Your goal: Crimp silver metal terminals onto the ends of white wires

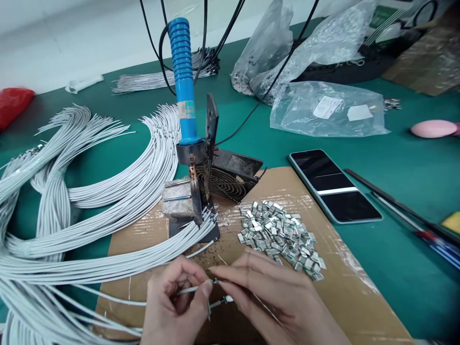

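Note:
My left hand (176, 302) is shut on a thin white wire (190, 289), which runs out to the right between its fingertips. My right hand (280, 297) pinches at the wire's tip with thumb and forefinger. Just below, a second short wire end with a small metal terminal (226, 300) lies close to both hands. A heap of small silver metal clips (276, 235) sits on the cardboard sheet (352, 287), above my right hand. Large bundles of white wires (108, 191) sweep in from the left, passing close to my left hand.
A blue-handled soldering iron (183, 72) stands upright in a metal holder beside a small fan guard (226, 179). A phone (334, 187) lies on the green mat (402, 292). Clear plastic bags (323, 110) and overhead black cables lie further back.

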The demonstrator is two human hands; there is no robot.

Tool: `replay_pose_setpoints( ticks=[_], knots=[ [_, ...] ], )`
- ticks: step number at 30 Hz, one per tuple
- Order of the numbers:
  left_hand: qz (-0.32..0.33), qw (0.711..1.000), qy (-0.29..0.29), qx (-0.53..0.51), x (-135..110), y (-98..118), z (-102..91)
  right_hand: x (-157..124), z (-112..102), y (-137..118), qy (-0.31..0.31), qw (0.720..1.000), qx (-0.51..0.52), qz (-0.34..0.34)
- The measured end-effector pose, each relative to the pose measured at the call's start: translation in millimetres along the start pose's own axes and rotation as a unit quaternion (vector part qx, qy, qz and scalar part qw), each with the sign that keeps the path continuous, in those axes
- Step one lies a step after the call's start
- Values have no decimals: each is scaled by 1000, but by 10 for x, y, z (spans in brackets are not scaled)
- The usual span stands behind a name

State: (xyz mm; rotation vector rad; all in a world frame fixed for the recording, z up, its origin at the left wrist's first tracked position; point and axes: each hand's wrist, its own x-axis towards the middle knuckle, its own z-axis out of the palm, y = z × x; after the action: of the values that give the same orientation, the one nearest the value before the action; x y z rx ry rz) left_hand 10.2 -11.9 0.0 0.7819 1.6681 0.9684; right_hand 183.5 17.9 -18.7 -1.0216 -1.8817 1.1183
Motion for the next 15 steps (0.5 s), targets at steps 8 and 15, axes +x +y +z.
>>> replay_pose_setpoints(
  ticks=[8, 15],
  knots=[
    [-1, 1000, -20, 13, 7, -1, -3, 31, -99, 38, -51, 982, -141, -111],
    [-2, 1000, 8, 7, 16, 25, -11, -72, -165, 111, 50, 986, -120, -109]
  ],
)
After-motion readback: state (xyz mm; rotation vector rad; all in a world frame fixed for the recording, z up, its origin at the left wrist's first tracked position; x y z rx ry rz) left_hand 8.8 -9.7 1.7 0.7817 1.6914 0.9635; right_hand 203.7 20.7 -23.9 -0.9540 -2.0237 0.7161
